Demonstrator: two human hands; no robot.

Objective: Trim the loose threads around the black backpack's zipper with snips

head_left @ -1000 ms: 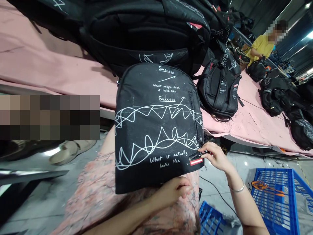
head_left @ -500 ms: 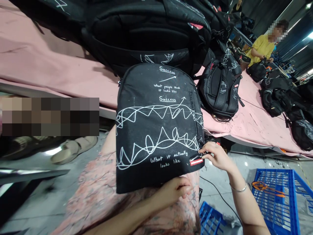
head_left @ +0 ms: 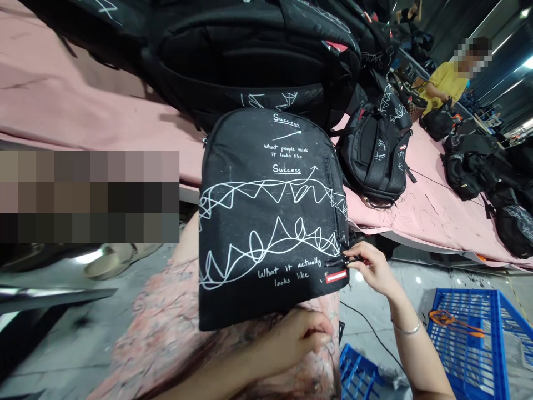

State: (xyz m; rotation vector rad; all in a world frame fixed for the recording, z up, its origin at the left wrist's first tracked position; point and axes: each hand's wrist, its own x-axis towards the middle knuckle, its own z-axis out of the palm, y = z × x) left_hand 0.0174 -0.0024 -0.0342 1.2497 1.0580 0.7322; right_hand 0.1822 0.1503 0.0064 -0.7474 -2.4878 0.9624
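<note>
A black backpack (head_left: 250, 222) with white line drawings and the words "Success" rests upright on my lap, leaning toward the table. My right hand (head_left: 370, 266) is closed on small black thread snips (head_left: 335, 261) at its lower right side. Their slightly parted blades lie over the black fabric, just above a red label (head_left: 336, 276). My left hand (head_left: 303, 333) lies below the backpack's bottom edge, over the patterned pink cloth on my lap. Its fingers are curled, and whatever may be inside them is hidden.
Several black backpacks lie on the pink-covered table (head_left: 166, 133), a large one (head_left: 250, 55) directly behind mine and a smaller one (head_left: 375, 155) to its right. Blue plastic crates (head_left: 470, 344) stand on the floor at right. A person in yellow (head_left: 447, 78) handles a bag farther off.
My right hand has lifted the snips slightly up from the red label, so the label now shows fully. My left hand has shifted a little to the right.
</note>
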